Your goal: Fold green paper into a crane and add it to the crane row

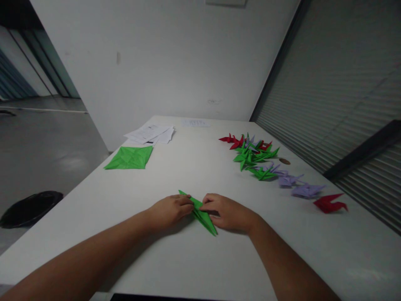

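White wall [175,58] backs the table [188,167], where left hand [172,210] and right hand [228,212] clamp a green paper [205,219], folded narrow, seemingly unfinished; beyond it, completed cranes [246,158] lie rightward, a creased flat sheet [130,158] leftward.

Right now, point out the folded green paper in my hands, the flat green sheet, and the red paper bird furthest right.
Folded green paper [204,218], head view: its lower half.
Flat green sheet [129,158], head view: creased middle.
Red paper bird [326,205], head view: its body.

White table [188,167], pale wall [172,54], grey floor [53,138], slatted blinds [338,79]
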Motion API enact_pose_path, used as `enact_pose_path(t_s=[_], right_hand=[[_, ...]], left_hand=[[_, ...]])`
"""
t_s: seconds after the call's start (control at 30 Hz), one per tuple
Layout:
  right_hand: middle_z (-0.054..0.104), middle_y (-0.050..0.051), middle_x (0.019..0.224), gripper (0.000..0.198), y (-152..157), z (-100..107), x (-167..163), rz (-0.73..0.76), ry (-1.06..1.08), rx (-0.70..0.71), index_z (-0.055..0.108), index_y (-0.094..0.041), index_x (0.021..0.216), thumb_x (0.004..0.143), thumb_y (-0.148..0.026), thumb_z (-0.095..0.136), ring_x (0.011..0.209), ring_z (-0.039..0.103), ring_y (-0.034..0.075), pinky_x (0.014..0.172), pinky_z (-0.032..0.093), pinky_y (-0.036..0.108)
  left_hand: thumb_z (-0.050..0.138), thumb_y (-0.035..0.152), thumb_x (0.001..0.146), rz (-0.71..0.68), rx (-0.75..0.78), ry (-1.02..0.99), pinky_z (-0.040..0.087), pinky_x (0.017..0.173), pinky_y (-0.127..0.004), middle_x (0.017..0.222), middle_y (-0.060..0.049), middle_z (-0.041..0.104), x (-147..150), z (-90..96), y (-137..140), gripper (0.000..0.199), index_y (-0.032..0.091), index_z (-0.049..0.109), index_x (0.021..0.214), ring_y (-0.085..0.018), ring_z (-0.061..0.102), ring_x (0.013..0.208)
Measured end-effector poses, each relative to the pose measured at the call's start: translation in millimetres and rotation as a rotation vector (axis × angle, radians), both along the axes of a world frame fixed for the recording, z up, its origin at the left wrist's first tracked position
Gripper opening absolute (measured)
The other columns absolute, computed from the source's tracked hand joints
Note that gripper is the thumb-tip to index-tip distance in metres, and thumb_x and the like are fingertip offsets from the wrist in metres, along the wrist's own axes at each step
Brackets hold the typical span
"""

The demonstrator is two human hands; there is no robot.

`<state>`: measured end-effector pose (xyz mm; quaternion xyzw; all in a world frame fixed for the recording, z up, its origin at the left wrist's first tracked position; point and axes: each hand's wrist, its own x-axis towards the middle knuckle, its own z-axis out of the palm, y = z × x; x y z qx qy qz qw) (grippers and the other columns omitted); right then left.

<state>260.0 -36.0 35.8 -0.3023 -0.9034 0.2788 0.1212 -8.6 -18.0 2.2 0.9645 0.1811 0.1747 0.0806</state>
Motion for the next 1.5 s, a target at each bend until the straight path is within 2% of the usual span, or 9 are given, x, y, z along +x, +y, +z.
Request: enact_pose_path(t_s=[0.2,0.4,0.5,0.73,0.93,1.13,1.3,1.43,1.5], right_hand=[[0.062,0.007,0.116,0.042,-2,2,3,0.002,0.013,-0.029,0.073,-0.021,0.116,0.076,-0.008,0.074,0.106,0.060,0.022,0.097,0.048,0.032],[0.063,0.006,0.115,0.035,-2,4,2,0.002,0.028,-0.045,0.074,-0.023,0.119,0.085,-0.014,0.074,0.102,0.062,0.020,0.093,0.049,0.031],[0.063,0.005,0.113,0.027,-1,1,0,-0.015,0.036,-0.026,0.076,-0.023,0.114,0.090,-0.013,0.070,0.098,0.062,0.018,0.091,0.049,0.029],[0.066,0.005,0.104,0.017,1,-13,-5,0.007,0.080,0.031,0.079,-0.022,0.107,0.097,-0.018,0.066,0.093,0.063,0.016,0.085,0.049,0.027],[0.066,0.006,0.104,0.018,1,-21,-11,-0.007,0.217,0.064,0.079,-0.022,0.109,0.097,-0.017,0.066,0.092,0.064,0.016,0.084,0.051,0.028],[0.065,0.008,0.104,0.017,-6,-14,-19,-0.051,0.377,0.073,0.079,-0.023,0.108,0.098,-0.022,0.065,0.093,0.064,0.018,0.084,0.053,0.032],[0.069,0.010,0.109,0.030,-10,-8,-21,-0.030,0.466,0.050,0.067,-0.023,0.131,0.102,-0.028,0.059,0.096,0.063,0.020,0.088,0.054,0.036],[0.068,0.010,0.111,0.065,-11,-9,-22,-0.042,0.507,0.117,0.054,-0.022,0.143,0.087,-0.044,0.079,0.089,0.062,0.020,0.080,0.054,0.033],[0.068,0.009,0.107,0.056,-12,-10,-25,-0.081,0.523,0.203,0.055,-0.023,0.140,0.091,-0.038,0.076,0.086,0.062,0.019,0.078,0.053,0.032]], left_hand=[[0.048,0.018,0.104,0.033,-0.070,-0.047,0.056,0.100,-0.037,0.114,-0.012,0.072,-3,-0.9,3,0.024,0.018,0.065,0.121,-0.024,0.071,0.112],[0.049,0.016,0.103,0.018,-0.103,-0.056,0.055,0.102,-0.036,0.112,-0.012,0.072,-4,4.8,3,0.022,0.018,0.067,0.116,-0.023,0.071,0.111],[0.058,0.022,0.100,-0.019,-0.124,-0.054,0.052,0.107,-0.039,0.116,-0.013,0.072,-6,10.4,1,0.020,0.017,0.068,0.116,-0.025,0.069,0.116],[0.073,0.032,0.089,-0.029,-0.168,0.003,0.048,0.114,-0.045,0.129,-0.015,0.068,-9,9.2,0,0.038,0.017,0.068,0.124,-0.031,0.061,0.129],[0.077,0.029,0.084,-0.013,-0.177,-0.062,0.051,0.111,-0.047,0.126,-0.015,0.069,-7,2.7,2,0.044,0.017,0.067,0.125,-0.031,0.062,0.128],[0.066,0.014,0.087,0.069,-0.117,-0.120,0.059,0.100,-0.043,0.122,-0.015,0.072,-6,-4.6,2,0.029,0.016,0.070,0.116,-0.028,0.070,0.115],[0.056,0.011,0.092,0.095,-0.012,-0.246,0.063,0.092,-0.041,0.112,-0.013,0.077,-8,-8.1,3,0.028,0.017,0.071,0.116,-0.024,0.076,0.102],[0.058,0.014,0.095,0.059,0.054,-0.376,0.057,0.104,-0.045,0.113,-0.011,0.079,-6,-2.7,1,0.033,0.021,0.066,0.126,-0.022,0.076,0.103],[0.059,0.014,0.095,0.052,0.053,-0.418,0.057,0.103,-0.044,0.111,-0.010,0.079,-3,2.2,-2,0.033,0.021,0.065,0.127,-0.022,0.076,0.101]])
